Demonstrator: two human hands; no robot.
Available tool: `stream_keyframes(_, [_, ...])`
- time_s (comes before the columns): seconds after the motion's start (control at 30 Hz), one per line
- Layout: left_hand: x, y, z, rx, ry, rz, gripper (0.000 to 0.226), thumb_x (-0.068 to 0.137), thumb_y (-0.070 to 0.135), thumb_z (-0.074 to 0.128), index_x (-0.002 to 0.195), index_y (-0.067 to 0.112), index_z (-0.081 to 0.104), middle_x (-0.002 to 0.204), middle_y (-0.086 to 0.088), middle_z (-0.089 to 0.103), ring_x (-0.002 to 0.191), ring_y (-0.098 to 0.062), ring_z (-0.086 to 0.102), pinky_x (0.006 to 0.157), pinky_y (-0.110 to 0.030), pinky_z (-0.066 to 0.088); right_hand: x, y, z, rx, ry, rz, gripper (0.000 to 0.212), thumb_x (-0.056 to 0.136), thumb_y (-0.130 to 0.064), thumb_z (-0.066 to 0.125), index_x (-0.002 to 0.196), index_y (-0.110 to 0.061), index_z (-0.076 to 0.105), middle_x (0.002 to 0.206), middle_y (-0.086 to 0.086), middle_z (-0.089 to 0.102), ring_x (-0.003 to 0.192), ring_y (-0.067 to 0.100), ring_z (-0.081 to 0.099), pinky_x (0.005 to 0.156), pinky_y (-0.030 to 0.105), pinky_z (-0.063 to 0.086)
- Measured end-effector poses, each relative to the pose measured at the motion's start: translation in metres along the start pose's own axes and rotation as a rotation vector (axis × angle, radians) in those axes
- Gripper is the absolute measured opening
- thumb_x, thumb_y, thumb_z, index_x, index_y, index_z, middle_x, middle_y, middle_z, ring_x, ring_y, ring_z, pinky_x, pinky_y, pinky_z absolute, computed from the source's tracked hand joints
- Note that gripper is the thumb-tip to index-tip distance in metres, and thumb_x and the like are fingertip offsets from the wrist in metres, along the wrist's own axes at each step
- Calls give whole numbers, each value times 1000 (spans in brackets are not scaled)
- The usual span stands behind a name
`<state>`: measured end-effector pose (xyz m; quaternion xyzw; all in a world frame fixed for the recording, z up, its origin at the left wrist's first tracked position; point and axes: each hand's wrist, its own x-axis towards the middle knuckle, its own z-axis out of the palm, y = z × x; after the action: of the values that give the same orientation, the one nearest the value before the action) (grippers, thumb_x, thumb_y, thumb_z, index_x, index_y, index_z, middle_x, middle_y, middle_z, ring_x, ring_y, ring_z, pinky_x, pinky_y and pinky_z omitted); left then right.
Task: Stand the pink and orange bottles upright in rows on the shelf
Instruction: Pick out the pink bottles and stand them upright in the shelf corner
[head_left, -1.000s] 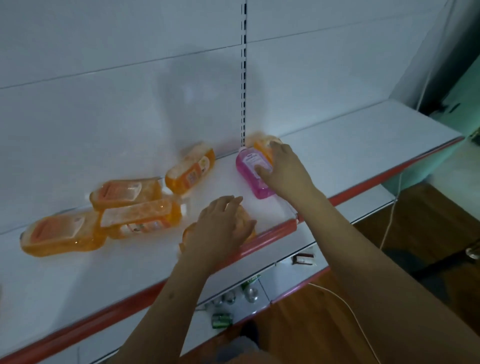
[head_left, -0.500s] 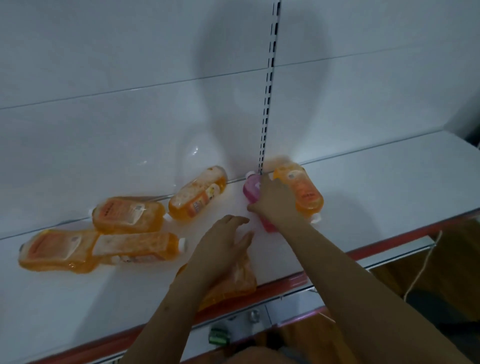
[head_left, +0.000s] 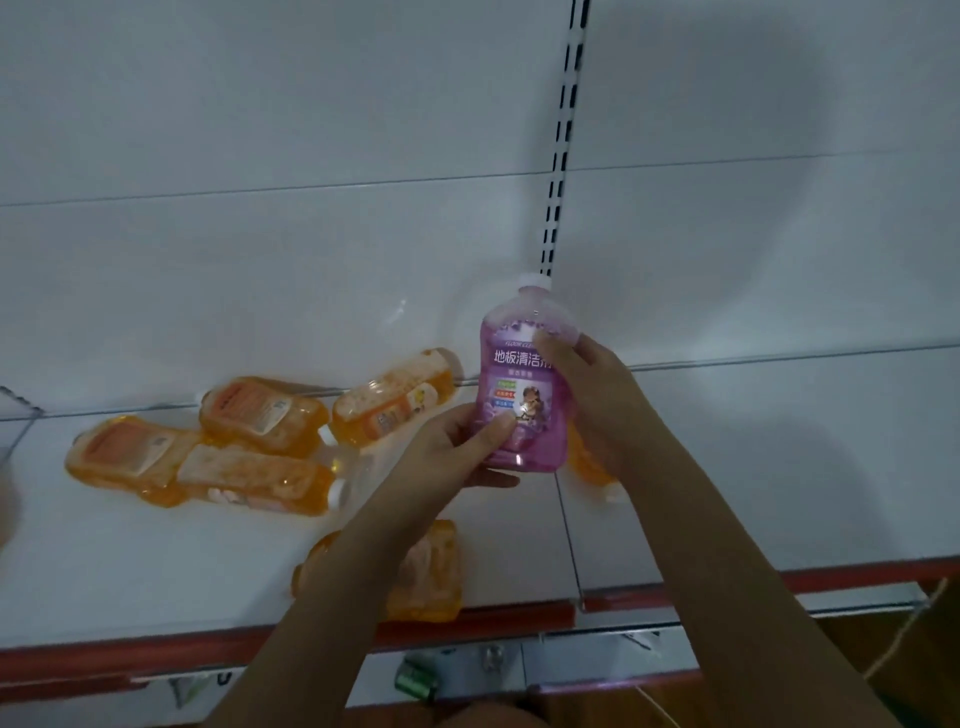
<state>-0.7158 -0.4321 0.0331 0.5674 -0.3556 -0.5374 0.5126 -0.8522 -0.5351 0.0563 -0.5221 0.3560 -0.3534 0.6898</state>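
A pink bottle (head_left: 522, 382) with a white cap is held upright above the white shelf (head_left: 156, 561), label facing me. My left hand (head_left: 457, 452) grips its lower left side and base. My right hand (head_left: 587, 387) holds its right side. Several orange bottles lie flat on the shelf: one by the back wall (head_left: 395, 395), one left of it (head_left: 265, 413), one at far left (head_left: 127, 457), one in front of those (head_left: 254, 480). Another orange bottle (head_left: 434, 571) lies near the front edge, partly under my left forearm. One more orange bottle (head_left: 587, 462) peeks out behind my right wrist.
The shelf has a red front lip (head_left: 831, 579) and a white back panel with a slotted upright (head_left: 558, 171). A lower shelf (head_left: 571, 660) below holds a small green item (head_left: 415, 680). A cord (head_left: 904, 639) hangs at the right. A wire divider (head_left: 15, 415) shows at far left.
The pink bottle was lying on the shelf under my right hand; it is lifted and upright in both hands. My left hand left the front orange bottle and moved to the pink one.
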Motion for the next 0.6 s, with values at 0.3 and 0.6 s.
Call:
stream_keyframes(0.3, [-39, 3, -45, 125, 330, 113, 37, 88, 32, 70, 122, 18, 66, 109, -1, 75, 99, -16, 73, 84, -32, 60, 30, 1, 52, -80, -319, -19, 49, 80, -33, 73, 123, -12, 62, 112, 5, 74, 101, 24, 71, 92, 44, 56])
stream_keyframes(0.6, [-140, 6, -138, 357, 636, 134, 33, 83, 39, 74, 113, 34, 62, 104, 13, 74, 90, -2, 72, 76, -16, 55, 18, 5, 185, -225, -671, -135, 55, 74, -32, 78, 123, -14, 60, 111, 5, 73, 103, 24, 70, 90, 49, 56])
